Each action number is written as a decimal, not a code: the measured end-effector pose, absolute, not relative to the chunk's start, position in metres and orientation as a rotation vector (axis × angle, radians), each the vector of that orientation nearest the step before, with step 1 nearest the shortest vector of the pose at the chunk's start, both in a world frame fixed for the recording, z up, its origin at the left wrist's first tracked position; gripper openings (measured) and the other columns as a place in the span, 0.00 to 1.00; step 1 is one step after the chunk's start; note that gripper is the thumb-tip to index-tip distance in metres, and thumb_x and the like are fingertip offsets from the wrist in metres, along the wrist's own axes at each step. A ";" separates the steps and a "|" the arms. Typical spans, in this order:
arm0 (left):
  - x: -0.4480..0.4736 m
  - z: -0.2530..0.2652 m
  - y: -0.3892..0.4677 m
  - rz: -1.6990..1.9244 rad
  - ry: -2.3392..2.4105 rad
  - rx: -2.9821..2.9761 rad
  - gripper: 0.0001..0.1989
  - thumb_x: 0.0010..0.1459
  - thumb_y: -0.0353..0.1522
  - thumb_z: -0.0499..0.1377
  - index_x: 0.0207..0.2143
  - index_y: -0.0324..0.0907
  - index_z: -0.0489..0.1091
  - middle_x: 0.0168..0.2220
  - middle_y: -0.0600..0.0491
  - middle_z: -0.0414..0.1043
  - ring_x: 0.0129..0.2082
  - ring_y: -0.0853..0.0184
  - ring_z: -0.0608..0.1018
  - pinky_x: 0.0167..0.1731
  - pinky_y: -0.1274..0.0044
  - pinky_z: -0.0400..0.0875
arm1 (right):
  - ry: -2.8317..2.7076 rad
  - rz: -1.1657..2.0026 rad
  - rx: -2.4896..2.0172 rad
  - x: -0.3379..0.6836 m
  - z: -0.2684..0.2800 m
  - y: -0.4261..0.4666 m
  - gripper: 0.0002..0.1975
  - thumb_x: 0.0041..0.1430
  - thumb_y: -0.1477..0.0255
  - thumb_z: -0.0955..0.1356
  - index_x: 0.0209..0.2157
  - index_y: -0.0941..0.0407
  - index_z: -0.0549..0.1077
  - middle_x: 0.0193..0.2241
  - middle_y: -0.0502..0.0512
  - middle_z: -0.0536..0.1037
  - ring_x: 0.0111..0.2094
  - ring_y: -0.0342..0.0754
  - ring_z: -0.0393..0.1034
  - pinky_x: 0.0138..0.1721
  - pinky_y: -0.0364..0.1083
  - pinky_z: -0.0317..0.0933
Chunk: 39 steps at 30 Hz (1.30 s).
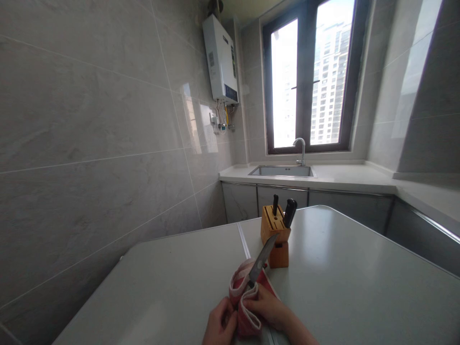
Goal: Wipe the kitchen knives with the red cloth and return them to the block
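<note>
A kitchen knife points up and away from me over the table, its blade bare and its handle mostly hidden by cloth and fingers. Around its lower part lies a red and pink cloth with white edging, bunched in folds. My left hand is closed at the handle end, against the cloth. With thumb and fingers, my right hand pinches a cloth fold beside the base of the blade. Just beyond the blade tip stands a wooden knife block with black-handled tools in its slots.
The white table has a metal seam running across it. Behind it, a counter carries a sink and a faucet below a window. A water heater hangs on the tiled wall at left.
</note>
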<state>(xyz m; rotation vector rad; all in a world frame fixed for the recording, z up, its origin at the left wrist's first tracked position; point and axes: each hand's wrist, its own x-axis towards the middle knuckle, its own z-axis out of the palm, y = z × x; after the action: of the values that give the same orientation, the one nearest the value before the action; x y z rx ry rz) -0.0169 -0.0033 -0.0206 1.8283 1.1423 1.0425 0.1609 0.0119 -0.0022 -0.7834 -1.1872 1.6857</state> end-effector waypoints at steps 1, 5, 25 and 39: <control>-0.017 -0.020 -0.003 1.035 1.148 1.833 0.13 0.56 0.39 0.53 0.23 0.42 0.59 0.22 0.58 0.60 0.24 0.69 0.63 0.25 0.80 0.58 | -1.189 1.683 -0.784 0.161 -0.002 0.012 0.20 0.40 0.71 0.75 0.37 0.59 0.70 0.33 0.52 0.77 0.36 0.46 0.69 0.40 0.46 0.60; -0.017 -0.017 -0.004 1.009 1.150 1.845 0.15 0.59 0.41 0.49 0.25 0.41 0.63 0.25 0.55 0.66 0.27 0.66 0.68 0.30 0.78 0.63 | -1.189 1.691 -0.783 0.161 0.002 0.010 0.20 0.41 0.70 0.75 0.38 0.59 0.70 0.34 0.52 0.77 0.36 0.46 0.69 0.41 0.46 0.59; -0.013 -0.007 -0.006 0.985 1.172 1.827 0.19 0.63 0.42 0.46 0.30 0.40 0.68 0.30 0.51 0.73 0.33 0.64 0.73 0.35 0.78 0.66 | -1.186 1.704 -0.755 0.162 0.000 0.012 0.21 0.39 0.69 0.75 0.36 0.58 0.70 0.33 0.52 0.77 0.35 0.47 0.69 0.40 0.46 0.60; -0.014 -0.014 -0.005 1.010 1.177 1.819 0.20 0.62 0.42 0.46 0.29 0.39 0.69 0.29 0.51 0.73 0.32 0.64 0.73 0.34 0.78 0.66 | -1.211 1.688 -0.755 0.163 -0.008 0.014 0.20 0.42 0.71 0.74 0.39 0.59 0.70 0.35 0.53 0.77 0.37 0.47 0.69 0.42 0.47 0.60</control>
<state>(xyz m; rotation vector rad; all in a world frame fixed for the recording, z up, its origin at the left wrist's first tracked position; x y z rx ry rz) -0.0144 -0.0046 -0.0140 1.8189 1.1772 1.0099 0.1630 0.0140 -0.0078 -0.7554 -1.2106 1.6884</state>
